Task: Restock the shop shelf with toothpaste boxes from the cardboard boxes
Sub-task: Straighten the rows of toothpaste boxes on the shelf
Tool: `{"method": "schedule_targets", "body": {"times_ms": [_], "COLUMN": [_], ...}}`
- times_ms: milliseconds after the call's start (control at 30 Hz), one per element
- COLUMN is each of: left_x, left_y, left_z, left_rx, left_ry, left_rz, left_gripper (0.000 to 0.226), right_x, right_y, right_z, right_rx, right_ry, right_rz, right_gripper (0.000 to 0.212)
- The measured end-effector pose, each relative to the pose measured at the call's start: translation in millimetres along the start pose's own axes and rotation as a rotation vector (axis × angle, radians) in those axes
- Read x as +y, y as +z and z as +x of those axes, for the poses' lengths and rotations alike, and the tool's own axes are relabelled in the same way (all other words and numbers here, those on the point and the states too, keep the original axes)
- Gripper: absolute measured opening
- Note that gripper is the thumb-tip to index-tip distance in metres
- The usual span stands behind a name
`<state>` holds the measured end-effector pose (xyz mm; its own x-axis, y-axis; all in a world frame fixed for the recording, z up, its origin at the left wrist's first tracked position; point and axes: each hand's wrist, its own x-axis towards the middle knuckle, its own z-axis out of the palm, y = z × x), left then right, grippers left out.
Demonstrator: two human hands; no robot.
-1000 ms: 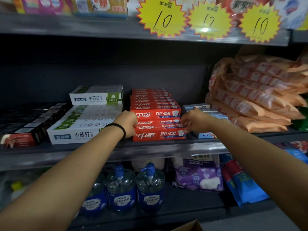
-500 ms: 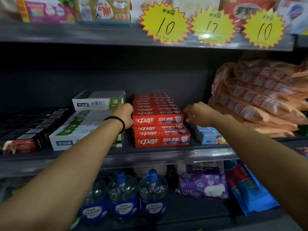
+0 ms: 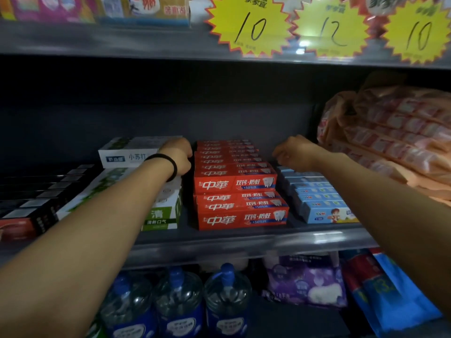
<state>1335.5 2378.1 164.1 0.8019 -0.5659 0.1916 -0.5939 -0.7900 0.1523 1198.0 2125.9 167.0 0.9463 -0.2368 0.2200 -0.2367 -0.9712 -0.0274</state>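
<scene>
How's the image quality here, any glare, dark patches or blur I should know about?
Head view: glare spots on the clear strip over the yellow price tags; the shelf back wall is deep in shadow; the black boxes at left are barely readable; the orange packs look soft and smeared; wide-angle bending shows at the edges.

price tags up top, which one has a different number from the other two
The middle yellow starburst price tag reads 12; the tags on either side, left and right, both read 10.
</scene>
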Motion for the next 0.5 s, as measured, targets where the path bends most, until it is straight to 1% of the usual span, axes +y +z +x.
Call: {"method": "schedule_targets", "body": {"times_ms": [67, 167, 267, 433, 500], "left_x": [-3.9, -7.9, -10.5, -11.6, -16.4], "left_y": [0.0, 5.7, 13.9, 27.1, 31.9], "left_z": [14.1, 32.7, 48.1, 67.2, 72.6], "left_rx": [0.008, 0.023, 0.001, -0.022, -0.039], "left_ry": [-0.004, -0.008, 0.000, 0.021, 0.031], "left_rz": [-0.010, -0.030, -0.032, -0.050, -0.049], "left_gripper": [0.017, 0.032, 0.034, 0.036, 0.031], "right_x": [1.7, 6.5, 11.3, 15.6, 16.5], "right_y": [1.0, 8.6, 16.6, 25.1, 29.5], "right_z": [13.7, 33.5, 51.1, 73.3, 80.2], "right_rx": [0.000, -0.003, -0.004, -0.028, -0.061], "right_ry": [0.004, -0.018, -0.050, -0.057, -0.065], "right_rz": [0.020, 0.049, 0.066, 0.096, 0.092], "right_gripper": [0.027, 0.022, 0.020, 0.027, 0.027]}}
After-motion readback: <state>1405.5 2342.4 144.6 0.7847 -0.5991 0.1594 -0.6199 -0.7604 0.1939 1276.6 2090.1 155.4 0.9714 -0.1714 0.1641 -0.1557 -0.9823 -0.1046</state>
